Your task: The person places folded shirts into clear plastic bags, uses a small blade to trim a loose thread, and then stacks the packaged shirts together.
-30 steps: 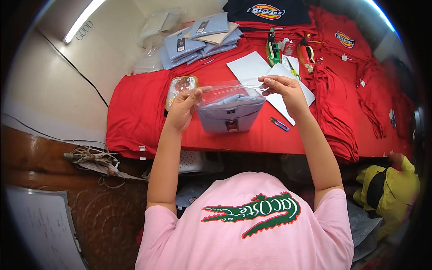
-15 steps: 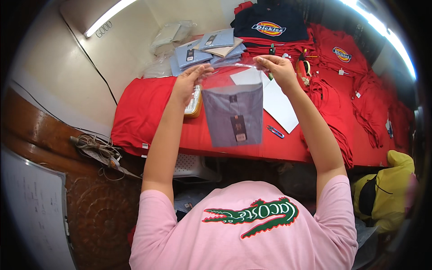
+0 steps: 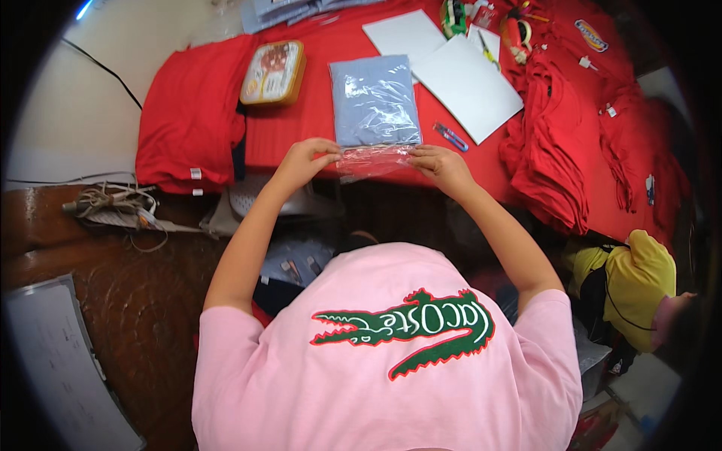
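Observation:
A folded blue-grey garment in a clear plastic bag lies flat on the red-covered table, its loose flap toward me. My left hand pinches the flap's left corner. At the other corner, the fingers of my right hand are closed on the same flap. The clear flap stretches between both hands at the table's front edge. Just right of the bag lie small blue thread snips and white card sheets.
A lidded plastic tub stands beside folded red cloth at left. Red garments are heaped at right, near tape and tools. More bagged blue garments lie at the back. A person in yellow is at far right.
Both hands have come down and nearer, and the bagged garment, held hanging upright before, now lies flat on the table, turned with its flap toward me. The view has tilted downward.

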